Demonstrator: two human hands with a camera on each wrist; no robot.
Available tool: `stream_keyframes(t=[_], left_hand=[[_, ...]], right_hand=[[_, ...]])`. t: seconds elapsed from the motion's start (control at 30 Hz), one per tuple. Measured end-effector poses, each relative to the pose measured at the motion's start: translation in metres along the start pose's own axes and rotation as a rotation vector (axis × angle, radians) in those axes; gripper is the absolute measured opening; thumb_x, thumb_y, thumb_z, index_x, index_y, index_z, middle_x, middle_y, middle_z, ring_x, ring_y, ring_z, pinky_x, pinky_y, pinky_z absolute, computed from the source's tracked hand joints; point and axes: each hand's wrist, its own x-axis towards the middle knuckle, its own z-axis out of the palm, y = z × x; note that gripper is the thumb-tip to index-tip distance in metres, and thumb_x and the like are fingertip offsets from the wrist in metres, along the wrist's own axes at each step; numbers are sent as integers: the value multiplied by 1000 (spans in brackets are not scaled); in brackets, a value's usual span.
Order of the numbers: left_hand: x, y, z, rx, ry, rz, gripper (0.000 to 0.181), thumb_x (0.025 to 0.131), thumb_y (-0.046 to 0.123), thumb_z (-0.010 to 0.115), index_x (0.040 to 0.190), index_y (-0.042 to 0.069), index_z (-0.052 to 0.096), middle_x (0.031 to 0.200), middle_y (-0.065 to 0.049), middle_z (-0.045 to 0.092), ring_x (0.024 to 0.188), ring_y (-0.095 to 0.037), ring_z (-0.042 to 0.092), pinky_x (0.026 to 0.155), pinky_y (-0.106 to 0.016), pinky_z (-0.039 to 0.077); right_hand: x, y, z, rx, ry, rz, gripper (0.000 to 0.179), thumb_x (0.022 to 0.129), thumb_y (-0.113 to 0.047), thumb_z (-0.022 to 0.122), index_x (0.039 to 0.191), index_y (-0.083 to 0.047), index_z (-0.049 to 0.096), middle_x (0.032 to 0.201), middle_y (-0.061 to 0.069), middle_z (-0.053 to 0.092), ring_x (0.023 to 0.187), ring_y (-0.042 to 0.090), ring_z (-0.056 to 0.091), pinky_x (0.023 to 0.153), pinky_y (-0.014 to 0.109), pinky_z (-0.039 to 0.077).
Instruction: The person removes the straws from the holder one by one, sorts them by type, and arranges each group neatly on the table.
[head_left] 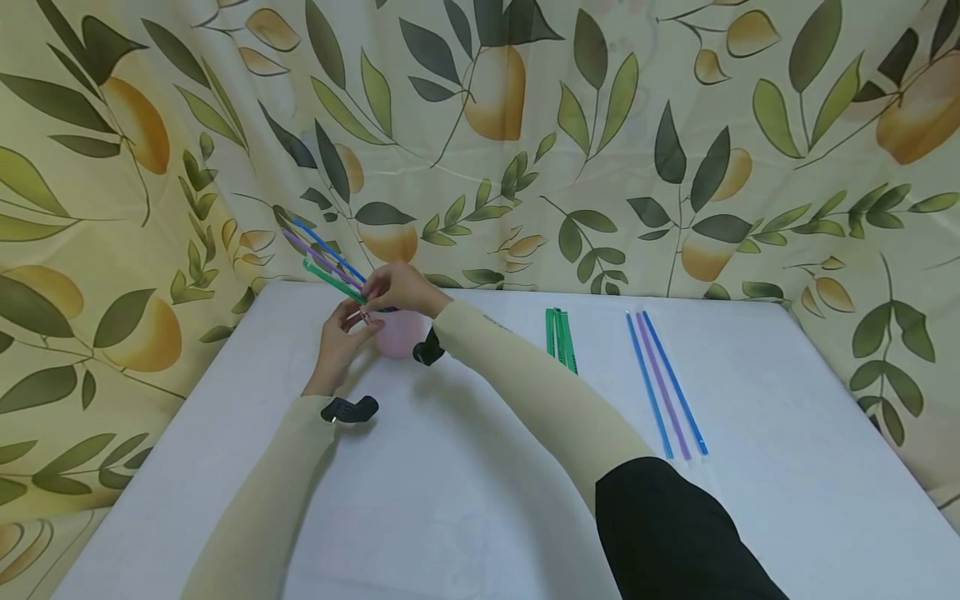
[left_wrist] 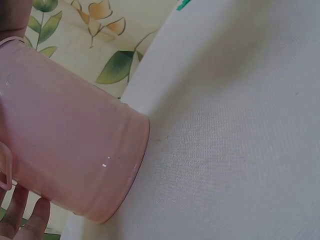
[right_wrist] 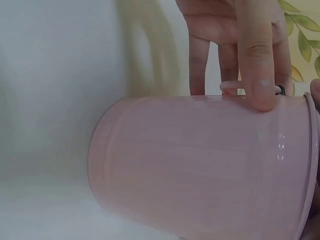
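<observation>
A pink cup (head_left: 400, 335) with a small side handle (left_wrist: 6, 165) stands on the white table, its wall filling much of both wrist views. My left hand (head_left: 341, 342) grips it at the handle side; its thumb (right_wrist: 261, 90) lies against the wall near the handle. Blue straws (head_left: 330, 248), a purple straw (head_left: 318, 254) and green strips (head_left: 330, 275) slant up and left from the cup's mouth. My right hand (head_left: 405, 289) is over the rim, fingers curled at the lower part of this bundle. Its fingertips are partly hidden, and so are the bundle's lower ends.
Several green strips (head_left: 559, 337) lie on the table (head_left: 465, 467), partly behind the right sleeve. Farther right lie two blue straws (head_left: 675, 383) and a purple straw (head_left: 663, 385). A leaf-and-fruit patterned curtain (head_left: 480, 183) hangs along the table's back and left.
</observation>
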Motion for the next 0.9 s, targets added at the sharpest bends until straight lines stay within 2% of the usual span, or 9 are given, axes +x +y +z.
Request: stream_keyframes(t=[0.23, 0.47, 0.53, 0.67, 0.73, 0.9], left_hand=[[-1, 2, 0, 10, -1, -17, 62, 88, 11, 64, 142, 2, 34, 146, -16, 37, 136, -29, 36, 111, -41, 38], [-2, 1, 0, -4, -11, -2, 65, 88, 10, 65, 144, 3, 32, 147, -17, 36, 135, -31, 36, 112, -42, 36], [-2, 1, 0, -7, -14, 7, 66, 88, 10, 65, 144, 3, 32, 147, -17, 36, 134, -32, 36, 112, -42, 36], [-2, 1, 0, -14, -17, 18, 65, 87, 9, 65, 144, 2, 32, 147, -18, 36, 134, -33, 36, 112, -42, 35], [-2, 1, 0, -7, -16, 19, 65, 88, 9, 64, 144, 2, 32, 147, -18, 36, 134, -33, 36, 112, -42, 35], [-2, 2, 1, -5, -7, 12, 65, 88, 9, 65, 144, 2, 32, 147, -18, 36, 134, -33, 36, 113, -42, 35]], right_hand=[[-3, -2, 2, -20, -23, -27, 17, 80, -8, 73, 95, 0, 70, 92, 12, 71, 78, 12, 63, 71, 18, 56], [-3, -3, -1, -47, -2, -25, 18, 83, -11, 71, 100, -3, 71, 99, 10, 72, 86, 11, 64, 76, 16, 53], [-3, -4, -2, -8, 2, -13, 20, 84, -12, 70, 102, -3, 71, 102, 11, 71, 83, 11, 63, 74, 17, 54], [-5, -7, -6, 137, 26, 22, 24, 86, -11, 67, 109, -2, 68, 109, 13, 70, 80, 11, 63, 72, 21, 58], [-5, -9, -8, 207, 46, 35, 27, 86, -10, 66, 112, -1, 67, 112, 14, 68, 84, 13, 66, 74, 24, 59], [-2, -11, -12, 298, 120, 45, 29, 86, -10, 67, 113, 0, 66, 115, 15, 67, 97, 21, 68, 80, 30, 59]])
